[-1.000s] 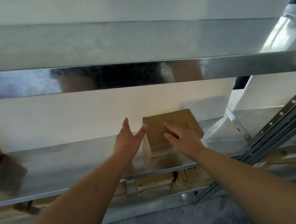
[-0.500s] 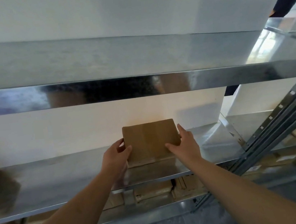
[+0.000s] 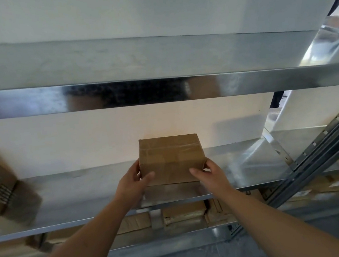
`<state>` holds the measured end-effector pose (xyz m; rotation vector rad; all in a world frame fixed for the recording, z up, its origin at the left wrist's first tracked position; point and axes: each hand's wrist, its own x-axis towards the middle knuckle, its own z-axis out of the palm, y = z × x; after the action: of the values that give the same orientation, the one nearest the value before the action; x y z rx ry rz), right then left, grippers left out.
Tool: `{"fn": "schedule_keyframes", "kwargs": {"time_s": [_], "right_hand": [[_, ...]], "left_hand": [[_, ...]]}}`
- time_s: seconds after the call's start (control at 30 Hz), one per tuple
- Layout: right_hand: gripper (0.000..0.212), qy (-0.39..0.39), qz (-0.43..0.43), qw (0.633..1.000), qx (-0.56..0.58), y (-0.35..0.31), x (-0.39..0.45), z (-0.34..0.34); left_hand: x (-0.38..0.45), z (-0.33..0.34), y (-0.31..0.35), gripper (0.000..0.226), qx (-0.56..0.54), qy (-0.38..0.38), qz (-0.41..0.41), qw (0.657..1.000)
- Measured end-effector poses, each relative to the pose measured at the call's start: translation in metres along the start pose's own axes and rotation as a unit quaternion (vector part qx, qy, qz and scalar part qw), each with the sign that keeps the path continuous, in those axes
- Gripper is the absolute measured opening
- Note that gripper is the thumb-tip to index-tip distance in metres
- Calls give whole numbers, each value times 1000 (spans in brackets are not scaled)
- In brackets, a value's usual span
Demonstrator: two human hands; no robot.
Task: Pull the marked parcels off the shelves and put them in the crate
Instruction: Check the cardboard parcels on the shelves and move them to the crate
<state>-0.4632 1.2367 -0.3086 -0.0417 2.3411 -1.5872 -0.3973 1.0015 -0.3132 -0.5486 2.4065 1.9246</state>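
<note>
Both hands clasp the taped cardboard parcel (image 3: 171, 159) on the metal shelf (image 3: 82, 195): left hand (image 3: 133, 183) and right hand (image 3: 210, 173) curl fingers around its lower corners. Drawing it straight out, level, should prevent snagging.

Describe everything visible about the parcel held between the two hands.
The parcel is a small brown cardboard box, closed, with clear tape across its top and down the front. It sits level, its long side facing the camera, over the metal shelf near the pale back wall; whether its base rests on the shelf cannot be told. The left hand grips its left end and the right hand its right end, thumbs on the front face. No marking shows.
</note>
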Motion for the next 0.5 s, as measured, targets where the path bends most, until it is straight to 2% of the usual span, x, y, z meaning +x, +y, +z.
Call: {"fn": "schedule_keyframes", "kwargs": {"time_s": [0.1,0.2,0.3,0.37,0.5], "right_hand": [[49,1,13,1000,14,-1,0,-7],[47,46,3,999,12,-7,7,-11],[29,68,3,997,42,-12,9,-11],[21,70,-8,997,31,-11,9,-12],[30,81,-11,996,-29,-1,8,-11]], "left_hand": [[-4,0,11,51,-16,12,-7,1000],[-2,0,19,48,-43,59,-30,997],[-4,-1,24,35,-55,83,-19,995],[-8,-2,23,38,-51,84,-4,995],[-16,0,17,47,8,86,17,996]]}}
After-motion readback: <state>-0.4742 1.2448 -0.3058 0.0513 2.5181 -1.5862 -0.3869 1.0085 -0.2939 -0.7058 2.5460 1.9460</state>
